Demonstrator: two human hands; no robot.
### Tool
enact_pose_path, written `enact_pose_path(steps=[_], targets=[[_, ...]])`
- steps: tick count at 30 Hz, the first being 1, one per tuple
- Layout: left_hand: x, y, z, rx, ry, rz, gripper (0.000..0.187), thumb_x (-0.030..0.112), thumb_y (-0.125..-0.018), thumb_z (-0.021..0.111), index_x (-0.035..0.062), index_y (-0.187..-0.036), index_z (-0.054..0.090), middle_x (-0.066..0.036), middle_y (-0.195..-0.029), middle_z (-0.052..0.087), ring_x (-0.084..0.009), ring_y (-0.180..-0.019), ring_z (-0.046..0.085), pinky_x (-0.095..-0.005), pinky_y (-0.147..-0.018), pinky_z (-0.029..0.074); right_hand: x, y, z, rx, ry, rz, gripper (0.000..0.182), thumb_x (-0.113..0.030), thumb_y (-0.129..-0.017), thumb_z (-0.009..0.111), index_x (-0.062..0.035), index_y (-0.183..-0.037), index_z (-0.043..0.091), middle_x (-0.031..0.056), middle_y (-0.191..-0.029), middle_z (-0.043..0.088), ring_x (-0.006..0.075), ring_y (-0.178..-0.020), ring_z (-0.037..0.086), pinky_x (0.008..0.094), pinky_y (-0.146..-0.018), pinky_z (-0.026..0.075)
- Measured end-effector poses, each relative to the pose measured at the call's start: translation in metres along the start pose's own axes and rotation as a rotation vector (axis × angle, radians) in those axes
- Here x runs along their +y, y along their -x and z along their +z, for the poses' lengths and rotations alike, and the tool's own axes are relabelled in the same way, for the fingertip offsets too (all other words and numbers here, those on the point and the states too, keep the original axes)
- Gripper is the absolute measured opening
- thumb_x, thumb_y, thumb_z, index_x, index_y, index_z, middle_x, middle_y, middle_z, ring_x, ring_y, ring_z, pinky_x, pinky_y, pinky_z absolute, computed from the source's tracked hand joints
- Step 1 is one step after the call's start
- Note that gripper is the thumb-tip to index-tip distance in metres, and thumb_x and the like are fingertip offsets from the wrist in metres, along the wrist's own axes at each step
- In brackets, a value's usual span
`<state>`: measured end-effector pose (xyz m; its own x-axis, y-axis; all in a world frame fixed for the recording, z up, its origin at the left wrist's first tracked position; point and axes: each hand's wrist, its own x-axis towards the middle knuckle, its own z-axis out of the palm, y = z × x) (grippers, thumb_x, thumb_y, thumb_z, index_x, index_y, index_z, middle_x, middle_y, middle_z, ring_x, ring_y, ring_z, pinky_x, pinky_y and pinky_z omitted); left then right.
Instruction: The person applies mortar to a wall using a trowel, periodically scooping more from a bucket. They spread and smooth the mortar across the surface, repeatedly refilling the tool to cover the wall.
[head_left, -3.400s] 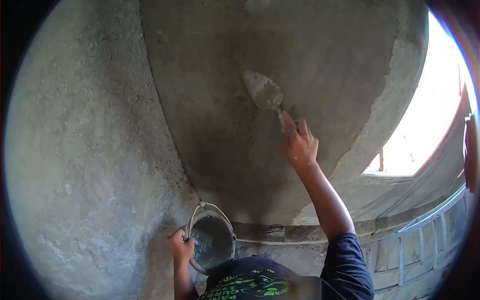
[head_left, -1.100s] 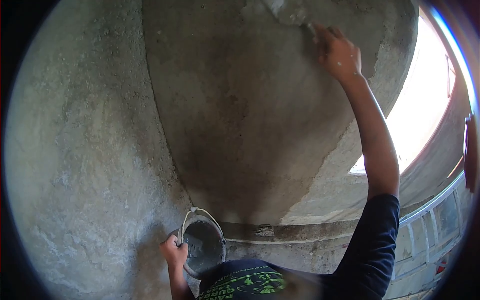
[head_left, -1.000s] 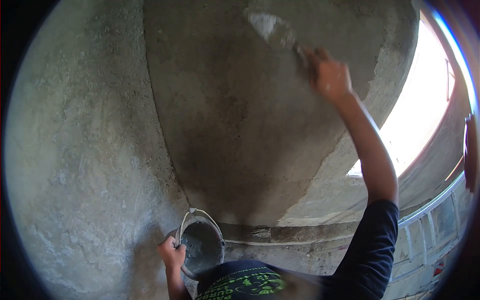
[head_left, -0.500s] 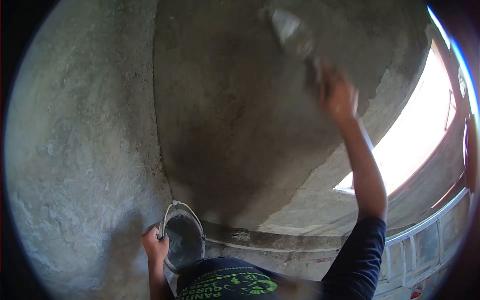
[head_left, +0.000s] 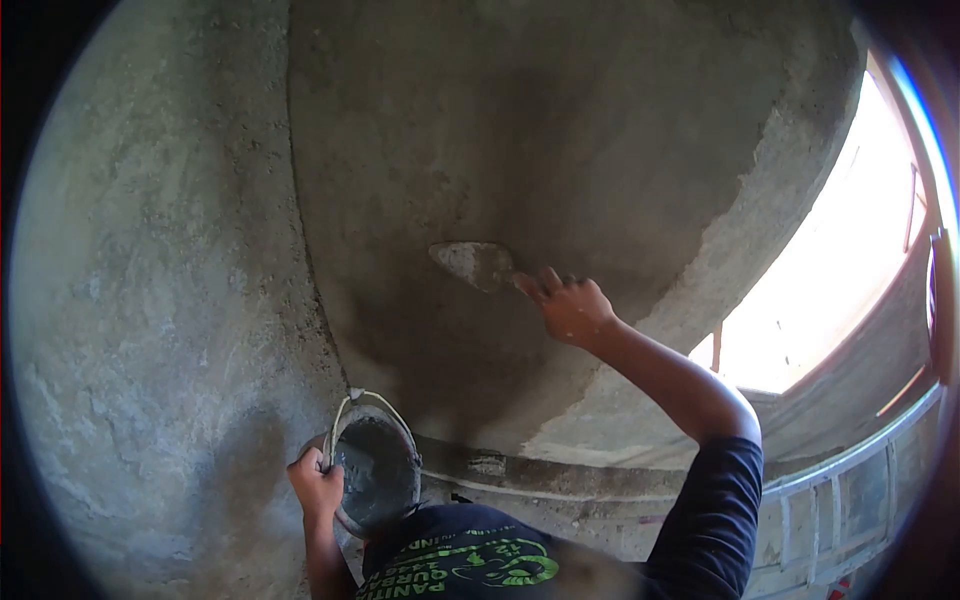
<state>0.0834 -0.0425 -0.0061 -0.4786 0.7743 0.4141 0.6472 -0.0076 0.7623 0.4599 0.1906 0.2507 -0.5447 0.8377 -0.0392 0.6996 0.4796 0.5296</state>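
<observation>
My right hand (head_left: pixel 572 305) is closed round the handle of a pointed trowel (head_left: pixel 475 264). Its blade lies along the dark, damp-looking plaster wall (head_left: pixel 420 130), tip to the left, with pale mortar smeared on it. Low in the view, my left hand (head_left: pixel 318 483) grips the rim of a bucket (head_left: pixel 408 440) on its left side. Grey wet mortar (head_left: pixel 372 475) shows inside the bucket, and its pale wire handle (head_left: pixel 352 396) stands up over the opening.
A lighter, rough wall (head_left: pixel 150 300) meets the dark one at a corner on the left. At the right is a bright window opening (head_left: pixel 810 300). Below it a metal ladder (head_left: pixel 840 500) lies along the lower wall. A ledge (head_left: pixel 560 480) runs behind the bucket.
My right hand has brought the trowel down and left, from high on the wall to its middle. The blade now points left instead of up. The left hand and bucket stay nearly in place.
</observation>
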Motion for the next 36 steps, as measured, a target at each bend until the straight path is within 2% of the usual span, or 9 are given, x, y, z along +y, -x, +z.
enact_pose_path(steps=[11, 17, 18, 22, 26, 27, 30, 31, 36], targets=[[0.032, 0.016, 0.013, -0.003, -0.062, 0.033, 0.027, 0.003, -0.061, 0.065, 0.0020, -0.059, 0.038, -0.015, -0.050, 0.041, -0.0321, -0.042, 0.037, -0.0423, -0.046, 0.031, 0.127, -0.010, -0.141, 0.780, 0.002, 0.520, 0.063, -0.018, -0.093, 0.056, -0.0265, -0.153, 0.038, 0.0178, -0.134, 0.056, 0.0369, -0.095, 0.072, 0.0477, -0.075, 0.058], [0.042, 0.031, 0.003, -0.010, -0.052, 0.002, 0.032, 0.003, -0.061, 0.071, 0.0022, -0.060, 0.039, -0.014, -0.051, 0.043, -0.0309, -0.043, 0.037, -0.0414, -0.046, 0.032, 0.024, 0.021, 0.063, 0.311, 0.186, 0.044, 0.066, -0.019, -0.093, 0.056, -0.0107, -0.156, 0.036, 0.0255, -0.139, 0.054, 0.0371, -0.092, 0.071, 0.0448, -0.067, 0.058], [0.044, 0.032, 0.001, -0.008, -0.049, -0.003, 0.032, 0.003, -0.061, 0.072, 0.0023, -0.060, 0.040, -0.014, -0.051, 0.043, -0.0307, -0.043, 0.036, -0.0412, -0.046, 0.032, 0.004, 0.034, 0.076, 0.006, 0.060, -0.002, 0.070, -0.022, -0.097, 0.054, -0.0132, -0.160, 0.024, 0.0278, -0.154, 0.041, 0.0444, -0.114, 0.064, 0.0524, -0.089, 0.054], [0.042, 0.041, -0.004, -0.019, -0.097, -0.016, 0.031, 0.003, -0.060, 0.072, 0.0018, -0.060, 0.040, -0.015, -0.051, 0.043, -0.0302, -0.044, 0.037, -0.0409, -0.047, 0.033, -0.065, 0.077, 0.212, -0.160, -0.295, -0.033, 0.053, -0.029, -0.095, 0.056, -0.0196, -0.146, 0.051, 0.0232, -0.155, 0.041, 0.0420, -0.123, 0.060, 0.0537, -0.091, 0.054], [0.049, 0.044, -0.005, -0.043, -0.144, -0.038, 0.029, 0.003, -0.060, 0.071, 0.0013, -0.059, 0.041, -0.016, -0.052, 0.046, -0.0312, -0.045, 0.039, -0.0407, -0.048, 0.035, -0.150, 0.134, 0.285, -0.322, -0.968, 0.293, 0.042, -0.031, -0.093, 0.059, -0.0186, -0.133, 0.063, 0.0183, -0.115, 0.071, 0.0410, -0.102, 0.069, 0.0500, -0.085, 0.058], [0.048, 0.045, -0.003, -0.031, -0.152, -0.045, 0.029, 0.003, -0.060, 0.071, 0.0013, -0.059, 0.041, -0.016, -0.052, 0.046, -0.0312, -0.045, 0.039, -0.0407, -0.048, 0.035, -0.196, 0.154, 0.336, 0.170, -1.162, 0.356, 0.039, -0.034, -0.095, 0.059, -0.0132, -0.128, 0.064, 0.0189, -0.095, 0.073, 0.0412, -0.090, 0.070, 0.0471, -0.078, 0.058], [0.044, 0.042, -0.002, -0.058, -0.187, -0.025, 0.028, 0.003, -0.060, 0.071, 0.0011, -0.059, 0.042, -0.017, -0.053, 0.047, -0.0303, -0.045, 0.040, -0.0405, -0.048, 0.035, -0.310, 0.220, 0.409, 0.042, -1.754, 0.800, 0.025, -0.021, -0.091, 0.076, 0.0005, -0.098, 0.066, 0.0061, -0.077, 0.066, 0.0156, -0.059, 0.062, 0.0324, -0.050, 0.049], [0.041, 0.039, -0.002, -0.072, -0.189, -0.030, 0.028, 0.003, -0.060, 0.071, 0.0010, -0.059, 0.043, -0.017, -0.053, 0.047, -0.0289, -0.045, 0.040, -0.0403, -0.048, 0.036, -0.302, 0.239, 0.348, -0.418, -1.931, 0.995, 0.026, -0.022, -0.090, 0.076, 0.0005, -0.096, 0.065, 0.0063, -0.074, 0.065, 0.0160, -0.058, 0.061, 0.0324, -0.049, 0.048], [-0.002, 0.029, -0.005, -0.143, -0.168, -0.086, 0.030, 0.007, -0.060, 0.077, 0.0008, -0.060, 0.048, -0.016, -0.054, 0.049, -0.0228, -0.047, 0.044, -0.0388, -0.049, 0.039, -0.373, 0.312, 0.361, -0.538, -2.113, 1.294, 0.027, -0.021, -0.087, 0.081, 0.0010, -0.091, 0.066, 0.0077, -0.069, 0.063, 0.0172, -0.051, 0.058, 0.0342, -0.042, 0.045]])
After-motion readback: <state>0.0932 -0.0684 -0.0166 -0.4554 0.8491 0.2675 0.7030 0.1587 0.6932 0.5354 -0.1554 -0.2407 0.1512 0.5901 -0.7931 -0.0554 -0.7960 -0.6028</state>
